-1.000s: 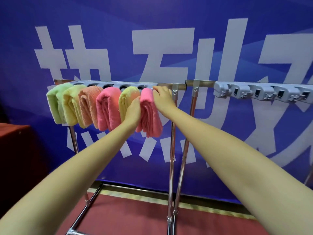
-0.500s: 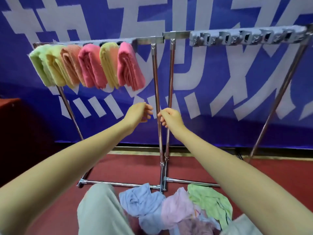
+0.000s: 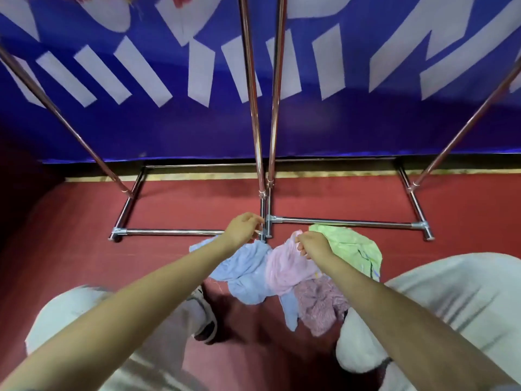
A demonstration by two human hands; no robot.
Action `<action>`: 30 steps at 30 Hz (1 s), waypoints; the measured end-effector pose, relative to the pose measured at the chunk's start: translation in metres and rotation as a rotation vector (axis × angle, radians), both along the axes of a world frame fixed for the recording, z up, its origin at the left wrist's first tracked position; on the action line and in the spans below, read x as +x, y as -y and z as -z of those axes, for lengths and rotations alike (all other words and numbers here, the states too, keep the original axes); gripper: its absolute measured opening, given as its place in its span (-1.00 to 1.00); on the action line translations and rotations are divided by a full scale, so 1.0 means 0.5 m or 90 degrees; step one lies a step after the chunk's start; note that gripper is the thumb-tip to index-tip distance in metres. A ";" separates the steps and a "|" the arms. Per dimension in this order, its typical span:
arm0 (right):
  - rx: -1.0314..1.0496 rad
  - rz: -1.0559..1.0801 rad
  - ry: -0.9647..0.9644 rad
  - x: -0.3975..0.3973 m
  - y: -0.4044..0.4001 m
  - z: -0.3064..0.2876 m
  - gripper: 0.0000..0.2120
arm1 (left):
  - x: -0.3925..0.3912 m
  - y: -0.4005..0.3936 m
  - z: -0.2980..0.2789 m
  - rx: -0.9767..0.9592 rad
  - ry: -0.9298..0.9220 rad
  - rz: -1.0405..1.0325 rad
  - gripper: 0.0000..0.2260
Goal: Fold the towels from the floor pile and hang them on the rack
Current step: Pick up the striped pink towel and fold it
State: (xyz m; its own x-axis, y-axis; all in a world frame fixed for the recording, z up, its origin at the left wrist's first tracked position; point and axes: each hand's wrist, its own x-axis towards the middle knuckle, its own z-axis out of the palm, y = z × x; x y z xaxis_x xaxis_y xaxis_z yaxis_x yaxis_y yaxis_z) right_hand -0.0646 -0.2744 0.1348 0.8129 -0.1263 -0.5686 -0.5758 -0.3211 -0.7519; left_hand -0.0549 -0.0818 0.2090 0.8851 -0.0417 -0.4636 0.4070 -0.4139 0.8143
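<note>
Down on the red floor (image 3: pixel 84 263), right at the foot of the rack (image 3: pixel 258 108), sits the pile of towels, and both hands are in it. Right hand (image 3: pixel 314 245) is curled tight, fingers pinching the top edge of the pale pink towel (image 3: pixel 284 269) and lifting it into a little peak. Left hand (image 3: pixel 242 230) is curled too, fingers drawn in above the light blue towel (image 3: pixel 239 266), right by the rack's base joint; whether it actually grips cloth I cannot tell. Green towel (image 3: pixel 352 246) lies crumpled just beyond the right wrist, touching the pink one. A mauve knitted-looking towel (image 3: pixel 321 303) bunches nearest the person, partly under the pink and blue. Pale trousers (image 3: pixel 451 300) frame the pile on both sides. Chrome base bars run along the floor behind the pile, uprights rising against a blue banner (image 3: pixel 169 131) with white lettering.
</note>
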 end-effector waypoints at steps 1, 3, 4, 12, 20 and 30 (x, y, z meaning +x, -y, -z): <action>-0.013 -0.011 -0.023 0.005 0.005 0.038 -0.73 | 0.012 -0.003 0.036 0.003 -0.025 -0.008 -0.78; -0.048 -0.027 -0.060 0.021 0.015 0.108 -0.72 | 0.037 -0.002 0.101 0.006 -0.065 -0.022 -0.80; -0.064 -0.033 -0.078 0.030 0.022 0.141 -0.73 | 0.050 0.000 0.129 0.009 -0.082 -0.025 -0.82; -0.229 -0.073 -0.165 0.103 0.052 0.313 -0.80 | 0.150 0.047 0.312 0.067 -0.164 0.027 -0.82; -0.296 -0.007 -0.272 0.096 0.064 0.472 -0.41 | 0.146 0.097 0.440 0.068 -0.246 0.076 -0.75; -0.203 -0.168 -0.106 0.137 0.063 0.437 -0.67 | 0.161 0.076 0.433 0.054 -0.263 0.050 -0.76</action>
State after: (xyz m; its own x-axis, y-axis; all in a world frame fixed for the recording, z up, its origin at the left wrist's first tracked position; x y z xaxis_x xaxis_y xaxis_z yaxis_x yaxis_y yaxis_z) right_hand 0.0041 -0.3059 -0.0838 0.7417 -0.1164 -0.6606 -0.5474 -0.6740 -0.4960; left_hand 0.0255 -0.1200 -0.0078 0.6196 -0.0484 -0.7834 0.6562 -0.5157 0.5508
